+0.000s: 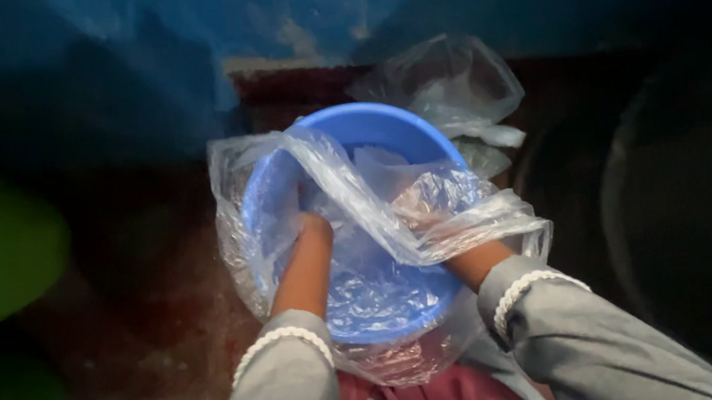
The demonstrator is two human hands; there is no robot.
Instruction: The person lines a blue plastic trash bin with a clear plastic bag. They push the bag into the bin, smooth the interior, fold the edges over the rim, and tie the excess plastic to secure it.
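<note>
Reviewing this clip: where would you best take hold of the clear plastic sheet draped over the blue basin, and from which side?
Probably the loose edge of the clear plastic sheet hanging outside the blue basin's left rim, pinched from the outside left. There it hangs free in folds, whereas inside it lies pressed against the bowl under the left hand and right hand.

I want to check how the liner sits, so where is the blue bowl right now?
In the head view the blue bowl sits at centre, just ahead of the person's lap, draped in a clear plastic bag with both forearms reaching into it.
</note>
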